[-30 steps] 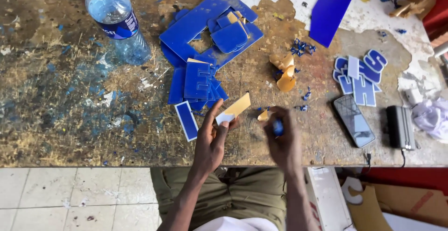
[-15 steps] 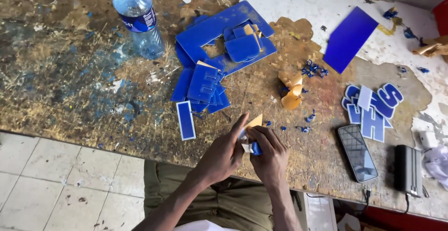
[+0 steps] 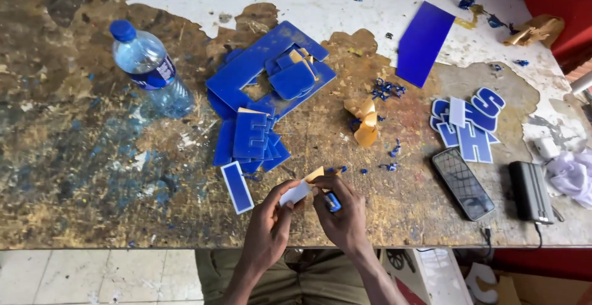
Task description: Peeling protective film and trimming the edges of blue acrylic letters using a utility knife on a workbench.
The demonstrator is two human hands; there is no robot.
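Both hands meet over the near edge of the worn, paint-stained table [image 3: 80, 175], just nearer than the heap of blue cut plastic pieces [image 3: 259, 104], which serves here as the landmark. The left hand [image 3: 271, 222] pinches a small white-faced piece [image 3: 295, 193] between thumb and fingers, closed on it. The right hand [image 3: 342, 209] is curled shut too, gripping a small blue tool [image 3: 333, 202] in its palm while its fingertips touch the tan backing paper [image 3: 315, 173] lifting off that same piece. Directly in front of the heap, beside the left hand, lies a narrow blue strip with a white border [image 3: 237, 186]. Left of the heap stands a clear water bottle with a blue cap [image 3: 151, 70]. Right of the heap sits a curl of peeled tan paper [image 3: 364, 123] among blue scraps [image 3: 385, 88]; farther right lies a blue rectangular sheet [image 3: 425, 43], then a cluster of blue cut letters [image 3: 472, 123]. Nearer than the letters rest a dark phone [image 3: 462, 183] and a black power bank [image 3: 530, 191].
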